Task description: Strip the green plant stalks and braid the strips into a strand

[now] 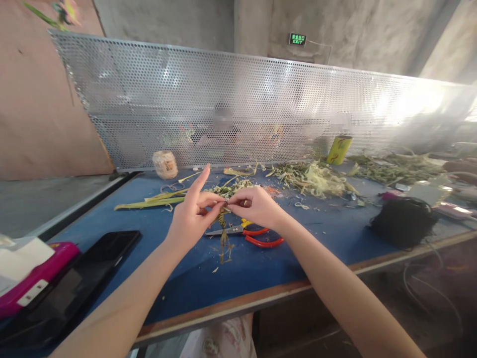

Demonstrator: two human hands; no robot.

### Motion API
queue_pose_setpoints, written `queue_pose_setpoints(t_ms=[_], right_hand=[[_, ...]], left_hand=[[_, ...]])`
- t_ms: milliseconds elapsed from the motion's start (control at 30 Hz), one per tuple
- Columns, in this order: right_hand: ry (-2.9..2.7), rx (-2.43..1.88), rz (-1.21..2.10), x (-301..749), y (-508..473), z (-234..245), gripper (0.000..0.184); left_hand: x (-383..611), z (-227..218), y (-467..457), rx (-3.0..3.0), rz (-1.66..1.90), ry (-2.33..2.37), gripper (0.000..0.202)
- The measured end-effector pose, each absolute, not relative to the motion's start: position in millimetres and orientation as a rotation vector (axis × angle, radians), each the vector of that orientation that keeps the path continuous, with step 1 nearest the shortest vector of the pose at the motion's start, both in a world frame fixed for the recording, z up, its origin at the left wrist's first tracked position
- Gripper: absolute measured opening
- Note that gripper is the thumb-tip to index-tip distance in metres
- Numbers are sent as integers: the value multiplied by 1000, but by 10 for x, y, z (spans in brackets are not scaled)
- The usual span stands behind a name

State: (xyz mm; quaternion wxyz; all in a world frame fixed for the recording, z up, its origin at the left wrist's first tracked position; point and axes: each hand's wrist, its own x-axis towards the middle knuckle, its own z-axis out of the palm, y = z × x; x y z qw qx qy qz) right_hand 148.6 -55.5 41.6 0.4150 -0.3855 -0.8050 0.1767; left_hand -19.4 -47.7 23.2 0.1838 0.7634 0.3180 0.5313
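Note:
My left hand and my right hand meet above the middle of the blue table. Thumb and forefinger of each are pinched together, fingertips almost touching, while the left index finger points up. Between them they hold the top of a woven plant-fibre strip, which hangs down and ends in loose strands. Exactly how the fibres run between the fingertips is too small to tell. Just behind the strip, scissors with red handles lie on the table, blades pointing left.
Leaf stalks and a twine roll lie left. Heaped leaf scraps and a yellow-green tin are behind right. A phone lies front left, a black bundle right. A perforated metal screen borders the back.

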Motion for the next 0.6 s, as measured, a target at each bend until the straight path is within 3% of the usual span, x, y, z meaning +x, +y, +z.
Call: queue_pose_setpoints(t_ms=[600], right_hand=[[-2120, -976, 120, 1535, -572, 436, 10]], left_hand=[[-175, 268, -482, 1991, 1515, 840, 76]])
